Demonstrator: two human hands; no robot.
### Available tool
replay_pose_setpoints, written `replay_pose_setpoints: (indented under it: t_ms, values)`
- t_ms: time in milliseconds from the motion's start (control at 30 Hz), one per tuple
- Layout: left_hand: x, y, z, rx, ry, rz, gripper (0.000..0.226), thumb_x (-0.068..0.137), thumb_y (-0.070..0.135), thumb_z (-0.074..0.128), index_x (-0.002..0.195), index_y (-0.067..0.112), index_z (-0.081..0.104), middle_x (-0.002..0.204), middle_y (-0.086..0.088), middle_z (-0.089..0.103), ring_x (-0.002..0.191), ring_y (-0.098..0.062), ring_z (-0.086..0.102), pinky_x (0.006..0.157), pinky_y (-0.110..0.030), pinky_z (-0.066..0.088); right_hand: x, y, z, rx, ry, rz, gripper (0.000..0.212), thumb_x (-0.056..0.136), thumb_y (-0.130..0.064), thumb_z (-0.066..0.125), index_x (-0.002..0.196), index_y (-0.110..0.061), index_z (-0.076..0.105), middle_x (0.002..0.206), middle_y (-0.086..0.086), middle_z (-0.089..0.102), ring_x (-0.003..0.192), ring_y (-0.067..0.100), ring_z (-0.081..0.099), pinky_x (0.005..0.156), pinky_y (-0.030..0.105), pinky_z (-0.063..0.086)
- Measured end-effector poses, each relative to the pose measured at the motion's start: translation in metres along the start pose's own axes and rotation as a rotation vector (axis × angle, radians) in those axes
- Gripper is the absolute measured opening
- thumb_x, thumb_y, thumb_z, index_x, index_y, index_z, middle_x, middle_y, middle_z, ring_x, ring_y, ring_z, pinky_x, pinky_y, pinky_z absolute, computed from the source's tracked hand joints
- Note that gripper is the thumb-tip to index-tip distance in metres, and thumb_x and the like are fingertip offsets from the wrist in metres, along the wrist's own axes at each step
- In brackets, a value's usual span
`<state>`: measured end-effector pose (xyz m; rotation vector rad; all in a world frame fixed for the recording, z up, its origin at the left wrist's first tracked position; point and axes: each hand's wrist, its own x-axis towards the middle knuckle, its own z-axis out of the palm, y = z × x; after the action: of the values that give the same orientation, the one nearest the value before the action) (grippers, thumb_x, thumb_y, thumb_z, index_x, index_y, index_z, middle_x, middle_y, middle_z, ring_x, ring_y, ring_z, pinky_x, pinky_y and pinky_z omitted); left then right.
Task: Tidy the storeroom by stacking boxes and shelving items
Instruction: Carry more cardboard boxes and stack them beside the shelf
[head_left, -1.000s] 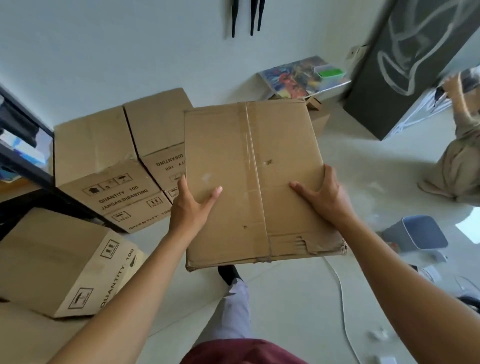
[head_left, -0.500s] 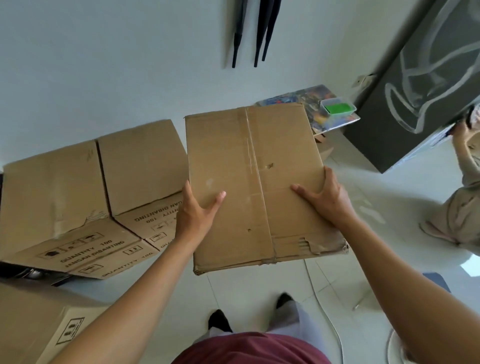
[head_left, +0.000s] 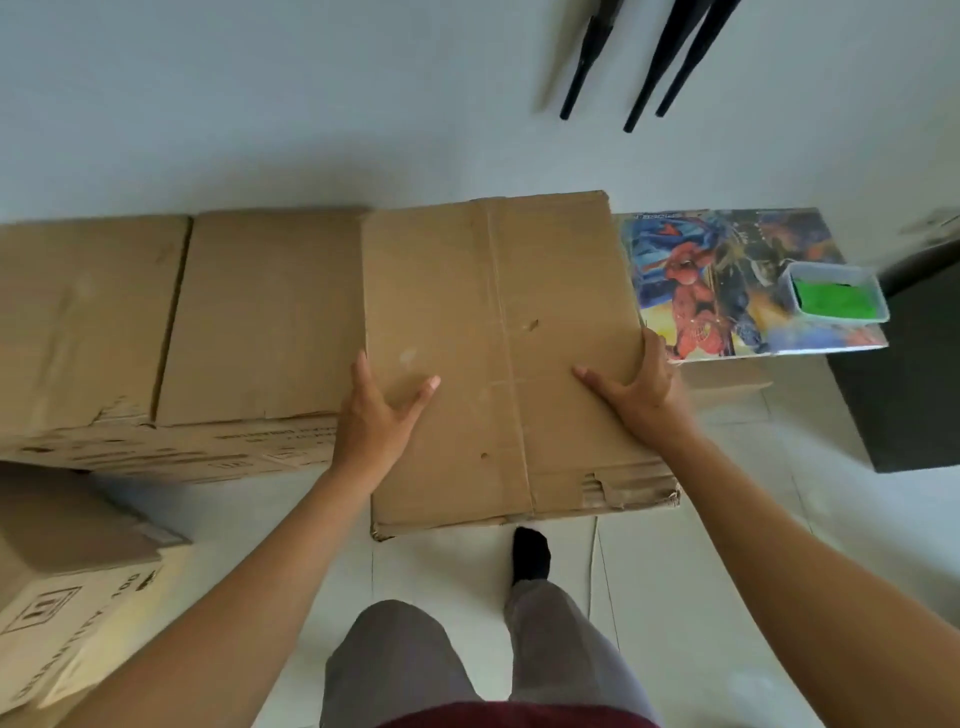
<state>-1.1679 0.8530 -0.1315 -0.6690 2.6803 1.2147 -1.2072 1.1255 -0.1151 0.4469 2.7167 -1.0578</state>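
I carry a flat brown cardboard box (head_left: 498, 322) with a taped centre seam and a torn near right corner. My left hand (head_left: 376, 415) grips its left edge, thumb lying on top. My right hand (head_left: 636, 384) grips the right edge the same way. The box hangs level with the tops of two larger cardboard boxes (head_left: 260, 312) that stand side by side against the wall, and its left edge is right beside them. Whether it touches them I cannot tell.
Another printed cardboard box (head_left: 67, 571) sits at lower left. Right of the carried box is a low table with a comic-print top (head_left: 727, 280) bearing a clear tub of green stuff (head_left: 834, 296). A dark cabinet (head_left: 904, 389) stands far right. A thin cable (head_left: 595, 571) crosses the white floor.
I have stepped closer to the wall. The carried box has moved forward between the stacked boxes and the comic-print table. Both hands keep the same hold.
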Motion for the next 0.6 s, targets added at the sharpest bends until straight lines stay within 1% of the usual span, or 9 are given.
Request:
replay_pose_setpoints:
  t_ms: [67,167,267,367,433,500,567,600]
  values:
    - [0.016,0.001,0.015,-0.013,0.013,-0.05,0.103,0.078,0.064,0.062,0.153,0.012,0.014,0.153,-0.012,0.035,0.136,-0.033,0.039,0.104,-0.039,0.038,0.031,0.003,0.005,-0.03,-0.038,-0.034,0.092,0.071,-0.056,0.075,0.14,-0.012,0.032,0.135,0.012,0.05,0.123,0.031,0.049,0.102,0.042,0.038]
    - [0.04,-0.004,0.036,-0.022,0.035,-0.117,0.105,0.075,0.067,0.062,0.153,0.013,0.015,0.152,-0.012,0.037,0.135,-0.034,0.04,0.106,-0.042,0.04,0.07,0.007,0.018,-0.069,-0.065,-0.049,0.092,0.071,-0.058,0.073,0.139,-0.012,0.032,0.134,0.013,0.051,0.121,0.034,0.05,0.1,0.043,0.039]
    - [0.069,-0.012,0.055,0.009,0.075,-0.139,0.103,0.077,0.063,0.065,0.152,0.011,0.017,0.149,-0.014,0.041,0.132,-0.035,0.043,0.104,-0.039,0.04,0.105,0.013,0.039,-0.078,-0.107,-0.029,0.093,0.071,-0.061,0.071,0.142,-0.016,0.029,0.135,0.013,0.05,0.121,0.035,0.05,0.098,0.043,0.04]
    - [0.1,-0.024,0.074,0.039,0.1,-0.112,0.101,0.077,0.06,0.067,0.151,0.01,0.02,0.146,-0.014,0.045,0.13,-0.035,0.046,0.101,-0.037,0.039,0.136,0.026,0.063,-0.052,-0.132,-0.02,0.092,0.073,-0.061,0.07,0.143,-0.018,0.027,0.135,0.013,0.048,0.12,0.033,0.05,0.097,0.043,0.041]
    - [0.121,-0.032,0.087,0.027,0.102,-0.082,0.102,0.073,0.063,0.065,0.15,0.011,0.023,0.145,-0.011,0.046,0.129,-0.033,0.047,0.101,-0.036,0.04,0.153,0.035,0.079,-0.032,-0.119,-0.012,0.093,0.073,-0.061,0.069,0.143,-0.018,0.026,0.135,0.013,0.048,0.119,0.032,0.05,0.095,0.043,0.043]
    - [0.139,-0.042,0.099,-0.007,0.109,-0.039,0.102,0.07,0.065,0.064,0.149,0.012,0.026,0.143,-0.007,0.049,0.128,-0.028,0.049,0.102,-0.034,0.041,0.165,0.044,0.095,-0.019,-0.099,-0.007,0.094,0.073,-0.06,0.069,0.144,-0.017,0.026,0.135,0.012,0.048,0.118,0.031,0.05,0.093,0.039,0.043]
    - [0.153,-0.054,0.11,-0.017,0.117,-0.014,0.097,0.074,0.06,0.066,0.148,0.011,0.027,0.143,-0.006,0.049,0.128,-0.025,0.048,0.102,-0.029,0.04,0.174,0.052,0.111,-0.012,-0.081,-0.016,0.093,0.074,-0.059,0.069,0.144,-0.016,0.027,0.134,0.012,0.049,0.118,0.03,0.051,0.088,0.033,0.04]
    - [0.159,-0.06,0.116,-0.01,0.121,-0.013,0.097,0.075,0.059,0.066,0.149,0.01,0.026,0.144,-0.007,0.048,0.13,-0.025,0.047,0.103,-0.029,0.038,0.177,0.055,0.119,-0.015,-0.082,-0.017,0.092,0.075,-0.059,0.069,0.144,-0.015,0.027,0.134,0.012,0.049,0.117,0.03,0.051,0.087,0.032,0.039]
